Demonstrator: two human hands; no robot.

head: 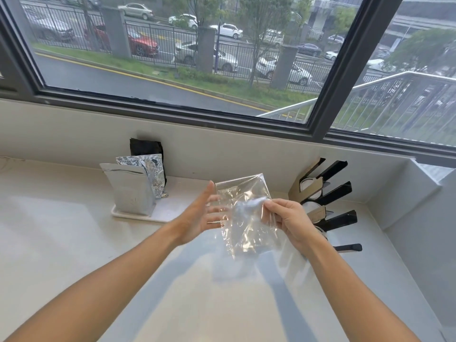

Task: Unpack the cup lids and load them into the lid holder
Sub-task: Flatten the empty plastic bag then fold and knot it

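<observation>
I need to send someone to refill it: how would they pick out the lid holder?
Follow the counter to its right corner under the window. The lid holder stands there against the wall, with black prongs fanning out and white lids between them, unlike the foil pouches further left.

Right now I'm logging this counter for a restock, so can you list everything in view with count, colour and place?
plastic bag: one, clear, crumpled, held up over the counter between both hands; looks empty.
lid holder: one, black and tan slotted rack, right side against the wall.
cup lids: a few, white, partly visible in the holder's slots; exact count unclear.
foil pouches: two, silver, standing on the tray at the back left.
dark pouch: one, black, behind the silver ones.
tray: one, white, under the pouches.
counter: one, off-white.
window: dark frame, street and parked cars beyond.
left hand: open, fingers spread at the bag.
right hand: pinches the bag.
</observation>
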